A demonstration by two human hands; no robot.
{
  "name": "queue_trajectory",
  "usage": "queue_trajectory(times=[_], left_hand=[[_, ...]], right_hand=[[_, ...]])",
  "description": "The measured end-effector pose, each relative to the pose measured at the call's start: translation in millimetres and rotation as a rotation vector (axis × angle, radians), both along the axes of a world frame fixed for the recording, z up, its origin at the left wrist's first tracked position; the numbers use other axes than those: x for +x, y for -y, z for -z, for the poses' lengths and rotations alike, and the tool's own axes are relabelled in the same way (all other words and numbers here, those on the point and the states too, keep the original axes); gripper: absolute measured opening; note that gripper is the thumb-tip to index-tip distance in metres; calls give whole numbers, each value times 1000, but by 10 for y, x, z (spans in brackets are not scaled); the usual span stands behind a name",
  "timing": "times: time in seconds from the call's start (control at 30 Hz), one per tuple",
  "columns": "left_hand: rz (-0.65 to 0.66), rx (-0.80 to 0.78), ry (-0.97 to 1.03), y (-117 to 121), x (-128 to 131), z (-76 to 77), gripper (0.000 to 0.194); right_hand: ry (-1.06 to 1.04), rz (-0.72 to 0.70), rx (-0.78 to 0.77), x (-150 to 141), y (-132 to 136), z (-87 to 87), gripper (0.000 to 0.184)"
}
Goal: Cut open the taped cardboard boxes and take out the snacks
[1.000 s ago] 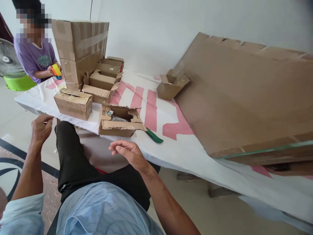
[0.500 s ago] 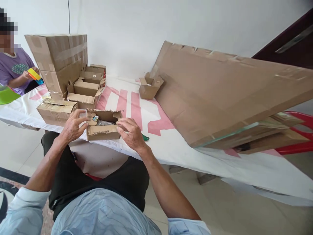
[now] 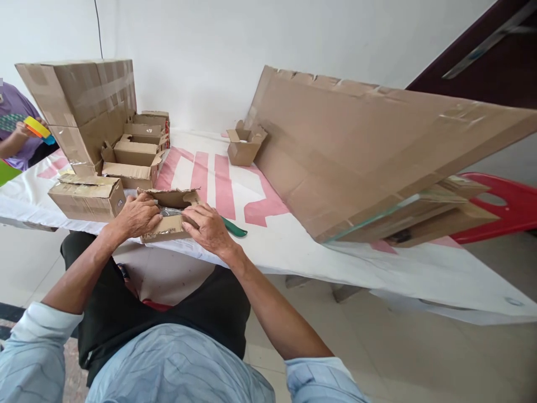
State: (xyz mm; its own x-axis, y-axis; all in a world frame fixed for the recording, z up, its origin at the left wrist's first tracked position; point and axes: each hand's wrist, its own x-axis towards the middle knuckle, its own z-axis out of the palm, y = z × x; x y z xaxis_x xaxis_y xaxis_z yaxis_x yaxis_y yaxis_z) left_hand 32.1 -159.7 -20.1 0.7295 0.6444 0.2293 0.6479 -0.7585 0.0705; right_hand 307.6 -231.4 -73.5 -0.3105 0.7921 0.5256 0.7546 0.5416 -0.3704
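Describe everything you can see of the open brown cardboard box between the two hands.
This small, rectangular, brown cardboard box stands open-topped at the near edge of the white cloth with pink patches. Its back and front edges look ragged and torn; a clear, plastic-looking item shows inside. The left-hand grip touches its left end and the right-hand grip its right end, partly hiding both.
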Motion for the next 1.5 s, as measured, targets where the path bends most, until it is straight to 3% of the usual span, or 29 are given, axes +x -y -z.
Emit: queue_trajectory(times=[0.13,0.3,0.43,0.57,0.67,0.77,0.87,1.03,1.17,1.33,1.5], left_hand=[[-47,55,41,-1,-13,-79,37],[-97,39,237,-114,-211,-174,16],[-157,-45,313,-227,-469,-92,4],[-197,-166,377,-271,-656,124,32],[-182,-242,424,-284,-717,261,63],[-192,-276,413,-310,-733,304,81],[-221,-302,348,-343,-716,251,93],[-246,-420,259,-394,-627,155,128],[-198,-521,331,-457,-574,249,148],[-157,-541,453,-488,-587,409,148],[-135,-526,472,-458,-582,449,148]], right_hand=[[96,-51,-23,-81,-174,-90,25],[297,-117,-83,-97,-387,-242,37],[354,-11,-121,7,-445,-376,37],[323,165,-108,106,-397,-457,23],[382,277,-109,169,-354,-491,23],[473,312,-151,229,-348,-524,27],[539,307,-209,229,-383,-579,29],[638,209,-288,32,-474,-704,31],[595,127,-409,-150,-578,-758,26],[439,17,-515,-302,-817,-722,29],[366,-173,-586,-479,-1017,-620,18]])
